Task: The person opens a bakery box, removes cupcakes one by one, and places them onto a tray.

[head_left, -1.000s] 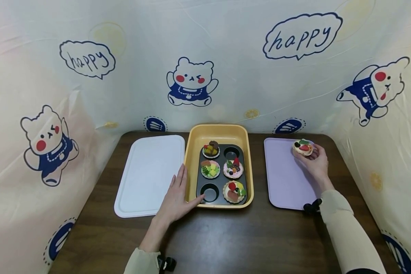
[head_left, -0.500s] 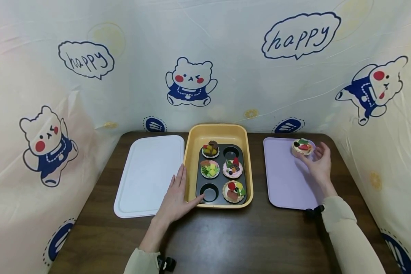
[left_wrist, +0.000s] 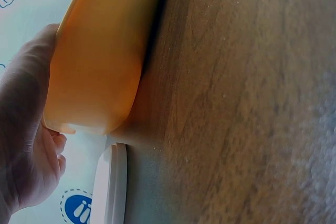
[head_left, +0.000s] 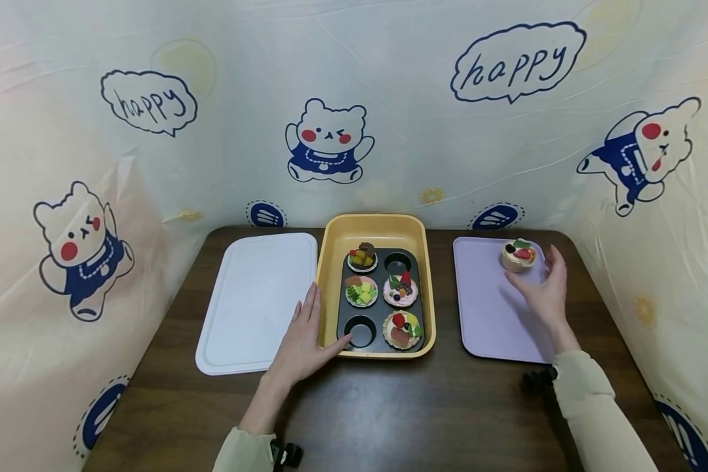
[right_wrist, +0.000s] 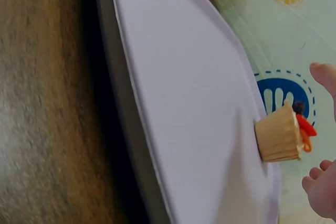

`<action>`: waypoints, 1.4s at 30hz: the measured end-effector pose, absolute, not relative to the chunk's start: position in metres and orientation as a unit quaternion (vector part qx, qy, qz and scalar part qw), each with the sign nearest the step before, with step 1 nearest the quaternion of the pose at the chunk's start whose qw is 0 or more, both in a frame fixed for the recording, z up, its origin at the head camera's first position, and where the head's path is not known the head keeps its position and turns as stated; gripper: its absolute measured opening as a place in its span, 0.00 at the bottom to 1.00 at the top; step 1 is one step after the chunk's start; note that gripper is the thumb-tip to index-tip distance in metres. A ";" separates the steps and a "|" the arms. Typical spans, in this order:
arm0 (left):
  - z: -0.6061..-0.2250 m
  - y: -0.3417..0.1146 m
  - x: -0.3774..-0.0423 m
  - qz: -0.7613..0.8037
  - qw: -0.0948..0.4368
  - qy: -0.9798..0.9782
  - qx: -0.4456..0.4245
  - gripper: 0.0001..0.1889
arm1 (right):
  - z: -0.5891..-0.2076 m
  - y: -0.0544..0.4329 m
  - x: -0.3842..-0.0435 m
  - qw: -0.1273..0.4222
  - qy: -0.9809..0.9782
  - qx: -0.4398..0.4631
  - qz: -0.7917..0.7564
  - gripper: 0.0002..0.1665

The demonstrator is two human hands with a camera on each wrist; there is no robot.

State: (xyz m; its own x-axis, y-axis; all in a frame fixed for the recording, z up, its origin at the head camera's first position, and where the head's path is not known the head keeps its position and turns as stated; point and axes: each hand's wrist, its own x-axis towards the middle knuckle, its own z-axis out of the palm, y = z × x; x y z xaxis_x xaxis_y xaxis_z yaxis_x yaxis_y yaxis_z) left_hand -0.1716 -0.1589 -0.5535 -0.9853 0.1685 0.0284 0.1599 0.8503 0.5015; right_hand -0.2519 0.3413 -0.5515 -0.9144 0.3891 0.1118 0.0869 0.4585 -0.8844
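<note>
A fruit-topped toy tart stands upright at the far end of the purple tray. My right hand is just right of it, fingers and thumb spread apart; the right wrist view shows a gap between the fingertips and the tart. My left hand rests on the near left corner of the yellow tray, fingers straight along its side and thumb over the front rim. Inside that tray lies a dark muffin tin with several toy tarts in its cups. Two cups, near left and far right, are empty.
A white tray lies left of the yellow one, close to its side. All three trays are on a dark wooden table. A printed curtain hangs behind and at both sides.
My right hand has let go of the tart, spread its fingers and drawn back slightly to the right. The tart stays on the purple tray. My left hand has not moved.
</note>
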 end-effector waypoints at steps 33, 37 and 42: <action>-0.553 -0.159 -0.173 0.260 0.009 0.962 0.088 0.66 | -0.514 0.276 -0.255 0.112 -0.857 0.119 0.488 0.63; -0.553 -0.159 -0.173 0.260 0.012 0.962 0.086 0.67 | -0.515 0.266 -0.256 0.067 -0.871 0.134 0.467 0.61; -0.553 -0.159 -0.172 0.264 0.013 0.961 0.084 0.67 | -0.519 0.257 -0.258 0.050 -0.865 0.160 0.474 0.62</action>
